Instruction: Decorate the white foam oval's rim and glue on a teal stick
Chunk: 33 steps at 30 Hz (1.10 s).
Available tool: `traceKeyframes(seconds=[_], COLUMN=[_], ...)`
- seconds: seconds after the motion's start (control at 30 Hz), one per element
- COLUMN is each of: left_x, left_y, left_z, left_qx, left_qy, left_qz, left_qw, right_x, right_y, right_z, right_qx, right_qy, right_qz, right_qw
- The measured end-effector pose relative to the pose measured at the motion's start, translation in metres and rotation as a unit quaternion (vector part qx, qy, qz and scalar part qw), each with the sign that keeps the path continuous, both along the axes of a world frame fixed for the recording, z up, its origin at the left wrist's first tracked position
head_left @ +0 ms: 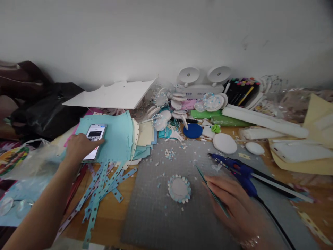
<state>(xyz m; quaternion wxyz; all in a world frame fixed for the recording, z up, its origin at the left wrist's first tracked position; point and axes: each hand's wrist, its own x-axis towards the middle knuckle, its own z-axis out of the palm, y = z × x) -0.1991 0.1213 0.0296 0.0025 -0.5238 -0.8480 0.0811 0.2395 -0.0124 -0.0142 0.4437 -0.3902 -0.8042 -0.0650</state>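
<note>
Right hand (231, 203) is lying on the grey cutting mat (156, 215), fingers pinching thin green tweezers (212, 192).
Left hand (79, 147) is tapping, fingers spread, a white smartphone (95, 139) on turquoise card sheets (118, 137); placing mosaic chips on the round shell disc (179, 188) seems paused.

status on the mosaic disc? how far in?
Done: round disc on the grey mat has small tiles ringing its rim. In hand: right hand holds thin tweezers; left hand touches the phone. Left: disc centre bare; loose tiles unused; glue gun lies beside the hand.
</note>
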Motion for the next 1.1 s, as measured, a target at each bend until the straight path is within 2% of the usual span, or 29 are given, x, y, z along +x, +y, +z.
traceKeyframes(seconds=[0.1, 0.17, 0.23, 0.27, 0.33, 0.4, 0.47, 0.53, 0.57, 0.7, 0.77, 0.83, 0.97, 1.1], left_x=[0.005, 0.019, 0.043, 0.059, 0.096, 0.134, 0.168, 0.192, 0.199, 0.208, 0.205, 0.202, 0.2, 0.201], left_y=[-0.001, -0.009, -0.023, -0.032, -0.052, -0.071, -0.087, -0.097, -0.1, -0.102, -0.1, -0.099, -0.097, -0.099], left_z=[-0.003, -0.002, -0.001, -0.001, -0.002, -0.006, -0.012, -0.02, -0.024, -0.043, -0.049, -0.051, -0.048, -0.044], left_qx=[0.001, 0.023, 0.124, 0.162, 0.195, 0.164, 0.088, 0.043, 0.044, 0.051, 0.043, 0.029, 0.01, 0.003], left_qy=[0.004, 0.021, 0.05, 0.036, -0.082, -0.26, -0.399, -0.449, -0.46, -0.514, -0.546, -0.58, -0.629, -0.648], left_qz=[0.005, -0.001, -0.079, -0.121, -0.248, -0.335, -0.366, -0.368, -0.371, -0.402, -0.395, -0.375, -0.359, -0.357], left_qw=[1.0, 1.0, 0.988, 0.979, 0.945, 0.891, 0.836, 0.813, 0.805, 0.756, 0.737, 0.723, 0.689, 0.673], right_x=[-0.001, 0.0, 0.001, 0.0, -0.001, -0.006, -0.014, -0.022, -0.026, -0.033, -0.032, -0.029, -0.027, -0.032], right_y=[0.002, 0.003, 0.003, 0.002, 0.002, 0.005, 0.01, 0.018, 0.022, 0.034, 0.035, 0.033, 0.03, 0.028], right_z=[0.001, -0.001, -0.005, -0.007, -0.007, -0.003, 0.006, 0.013, 0.015, 0.002, -0.009, -0.015, -0.012, -0.002], right_qx=[0.001, -0.011, -0.044, -0.06, -0.082, -0.085, -0.101, -0.131, -0.148, -0.246, -0.297, -0.334, -0.384, -0.399], right_qy=[0.014, 0.03, 0.052, 0.071, 0.12, 0.188, 0.261, 0.334, 0.365, 0.474, 0.511, 0.531, 0.533, 0.524], right_qz=[-0.002, 0.002, -0.002, -0.006, -0.012, -0.016, -0.007, 0.004, 0.006, 0.029, 0.04, 0.04, 0.047, 0.069], right_qw=[1.0, 0.999, 0.998, 0.996, 0.989, 0.978, 0.96, 0.933, 0.919, 0.845, 0.806, 0.778, 0.752, 0.75])
